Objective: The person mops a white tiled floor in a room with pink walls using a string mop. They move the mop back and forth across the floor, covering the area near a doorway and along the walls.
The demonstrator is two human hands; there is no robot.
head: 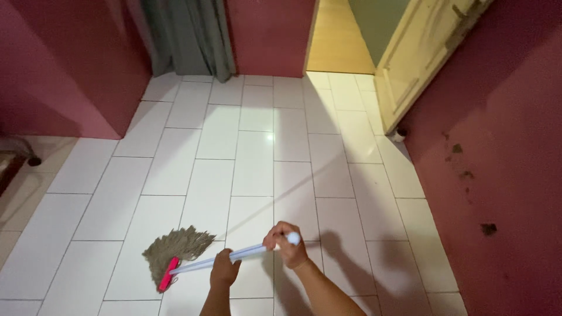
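While gripped by both hands, mop head (175, 253) low-left of the grip.

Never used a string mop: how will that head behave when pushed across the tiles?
The mop head looks floppy: its strands fan out flat on the tiled floor, so they'd likely drag and trail. The pale handle, gripped by left hand and right hand, looks stiff.

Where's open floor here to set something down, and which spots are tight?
Widest bare stretch: the white tiled floor between the curtain and the mop head. More open tile runs right of the right hand, along the dark red wall. Tight: around the mop handle gripped by the left hand, and by the open door.
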